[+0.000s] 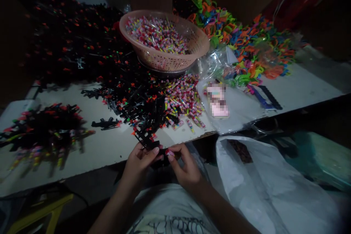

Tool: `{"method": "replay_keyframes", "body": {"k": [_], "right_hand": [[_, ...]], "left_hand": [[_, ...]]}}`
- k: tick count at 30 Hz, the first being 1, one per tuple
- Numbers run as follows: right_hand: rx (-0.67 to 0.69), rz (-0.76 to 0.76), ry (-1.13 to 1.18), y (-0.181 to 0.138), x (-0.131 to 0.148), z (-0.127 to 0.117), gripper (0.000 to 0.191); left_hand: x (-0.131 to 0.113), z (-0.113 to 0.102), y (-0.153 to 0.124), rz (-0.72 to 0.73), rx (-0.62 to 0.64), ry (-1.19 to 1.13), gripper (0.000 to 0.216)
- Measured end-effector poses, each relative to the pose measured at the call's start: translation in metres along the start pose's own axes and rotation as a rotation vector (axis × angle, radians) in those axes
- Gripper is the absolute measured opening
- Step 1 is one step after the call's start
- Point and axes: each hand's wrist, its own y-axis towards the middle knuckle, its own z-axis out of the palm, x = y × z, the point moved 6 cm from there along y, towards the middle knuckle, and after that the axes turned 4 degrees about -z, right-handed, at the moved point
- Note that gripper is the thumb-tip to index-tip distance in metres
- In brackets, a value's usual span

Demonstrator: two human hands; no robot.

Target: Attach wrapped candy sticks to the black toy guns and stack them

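At the table's front edge, my left hand (pixel 142 159) is closed on a small black toy gun (pixel 149 142) with orange tips. My right hand (pixel 186 166) pinches a little tube with a red end and a pinkish wrapper (pixel 170 152), held against or very near the toy gun's end. Just beyond my hands lies a heap of black toy guns (pixel 139 95). Beside it, to the right, is a loose pile of small wrapped tubes (pixel 183 97). Over on the left, toy guns with tubes on their ends (pixel 52 128) form another stack, and a single toy gun (pixel 105 123) lies apart.
A pink perforated basket (pixel 167 58) full of tubes stands behind the piles. Bright plastic pieces (pixel 241 44) spread at the back right. A pink phone-like object (pixel 218 100) rests on clear plastic. A white sack (pixel 263 179) sits below the table (pixel 82 157), by my right arm.
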Motion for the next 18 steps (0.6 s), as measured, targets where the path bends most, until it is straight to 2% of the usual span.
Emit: {"method": "replay_keyframes", "body": {"k": [11,18], "right_hand": [[-0.059,-0.027,0.007,-0.004,0.001,0.000,0.010],[0.081,0.053,-0.049,0.006,0.008,0.003,0.009]], "left_hand": [[-0.007,0.000,-0.009,0.139,-0.033,0.069,0.052],[-0.008,0.002,-0.013,0.182,-0.111,0.170,0.048]]}}
